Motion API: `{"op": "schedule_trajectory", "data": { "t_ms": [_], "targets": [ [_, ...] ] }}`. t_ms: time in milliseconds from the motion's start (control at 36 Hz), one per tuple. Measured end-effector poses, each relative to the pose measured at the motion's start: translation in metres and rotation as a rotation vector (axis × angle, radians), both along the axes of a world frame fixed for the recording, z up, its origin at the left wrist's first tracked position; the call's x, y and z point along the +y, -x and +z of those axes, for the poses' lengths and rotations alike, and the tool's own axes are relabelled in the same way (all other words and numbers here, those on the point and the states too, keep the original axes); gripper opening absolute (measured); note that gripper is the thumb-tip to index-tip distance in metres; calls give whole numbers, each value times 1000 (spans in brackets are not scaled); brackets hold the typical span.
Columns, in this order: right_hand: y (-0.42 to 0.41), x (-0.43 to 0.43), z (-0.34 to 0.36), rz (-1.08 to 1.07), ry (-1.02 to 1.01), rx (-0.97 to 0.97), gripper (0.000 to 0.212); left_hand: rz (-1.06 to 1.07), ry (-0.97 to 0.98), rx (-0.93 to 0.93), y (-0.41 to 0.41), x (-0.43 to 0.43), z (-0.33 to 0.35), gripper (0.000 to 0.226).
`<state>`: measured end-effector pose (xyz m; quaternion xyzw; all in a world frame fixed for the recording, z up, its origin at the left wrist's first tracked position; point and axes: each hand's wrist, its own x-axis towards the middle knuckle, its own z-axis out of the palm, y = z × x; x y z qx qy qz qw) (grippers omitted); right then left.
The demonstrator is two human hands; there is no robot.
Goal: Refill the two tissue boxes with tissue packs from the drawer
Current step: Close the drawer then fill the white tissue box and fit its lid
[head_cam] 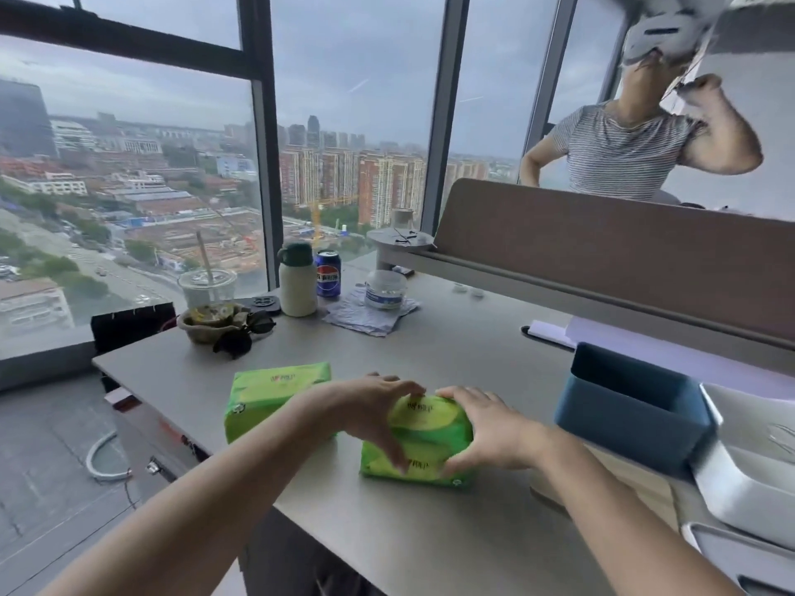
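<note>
Two green tissue packs lie on the grey desk [430, 544]. The nearer pack [423, 440] sits between my hands: my left hand [374, 406] grips its left side and my right hand [486, 432] grips its right side. The second green pack [266, 393] rests untouched just to the left. A blue tissue box [632, 406] stands open-topped to the right, its lid off. A white tissue box [748, 479] sits beyond it at the right edge. The drawer is not in view.
At the desk's far left stand a plastic cup with straw [206, 288], a white bottle [297, 281], a blue soda can [328, 274], a water bottle on crumpled paper [384, 289] and a bowl [208, 322]. A brown divider [623, 251] borders the back; a person stands behind it.
</note>
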<state>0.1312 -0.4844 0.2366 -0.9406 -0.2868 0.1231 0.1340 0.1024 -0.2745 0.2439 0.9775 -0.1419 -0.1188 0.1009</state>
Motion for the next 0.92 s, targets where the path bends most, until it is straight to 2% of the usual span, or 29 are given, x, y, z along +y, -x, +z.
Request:
{"op": "schedule_trajectory", "data": {
  "t_ms": [250,389,500,694,917],
  "targets": [
    [4,-11,-3,39,-79,-20,96,-24,-21,-11,6,-12,2,108],
    [9,-43,17,19,-142,-27,91,-57,23,-86,8,-36,22,102],
    [11,-81,39,-6,-194,-47,85,-116,82,-156,1,-65,41,100],
    [18,-161,67,-112,-212,-137,91,-258,223,-278,-22,-133,56,99],
    [12,-282,104,-297,-242,-190,96,-413,314,-418,-61,-250,80,98]
  ]
}}
